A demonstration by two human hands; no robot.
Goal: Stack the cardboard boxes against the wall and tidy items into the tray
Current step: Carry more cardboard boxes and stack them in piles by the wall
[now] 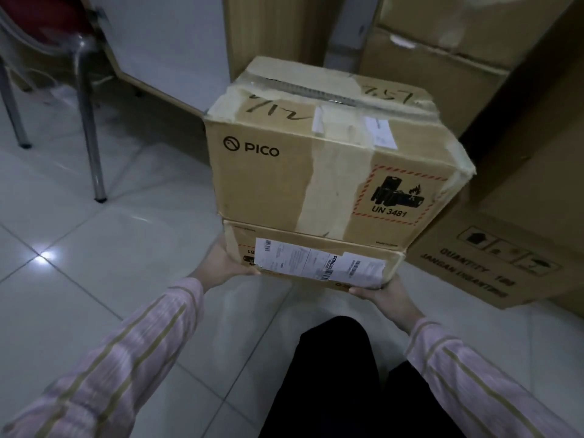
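Two taped cardboard boxes are stacked in front of me. The upper box [331,159] carries a PICO logo and a red UN 3481 battery label. The lower box [319,263] has white shipping labels on its near face. My left hand [221,263] grips the lower box at its bottom left corner. My right hand [384,294] grips it under the bottom right corner. The stack appears held just above the white tiled floor.
A large printed carton [505,248] lies on the floor at the right, with taller cartons [442,58] stacked behind it along the back. A chair with metal legs [88,121] stands at the left. A white panel [164,42] leans at the back.
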